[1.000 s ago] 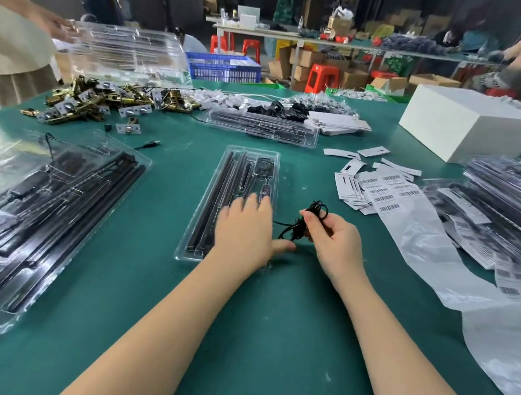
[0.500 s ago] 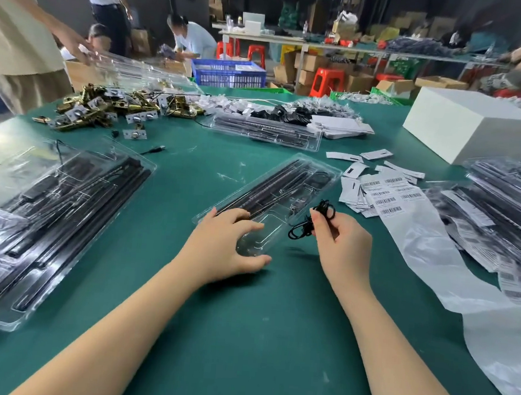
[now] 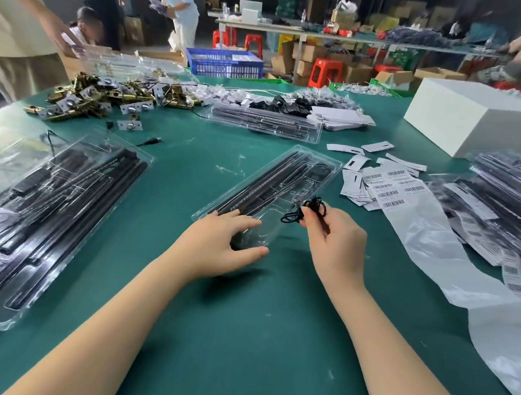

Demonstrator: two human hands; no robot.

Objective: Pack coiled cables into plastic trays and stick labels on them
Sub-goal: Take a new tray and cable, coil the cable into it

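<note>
A clear plastic tray with long black parts lies slanted on the green table in front of me. My left hand holds its near end, fingers on top and thumb at the near edge. My right hand pinches a small coiled black cable just above the tray's near right side. Barcode labels lie on a backing sheet to the right of the tray.
Filled trays are stacked at the left and right; another tray lies farther back. Brass hardware is piled at the far left and a white box sits far right. People stand beyond the table.
The tray has been swung from lengthwise to a slant, its far end to the right. My right hand has lifted the coiled cable over the tray's near end.
</note>
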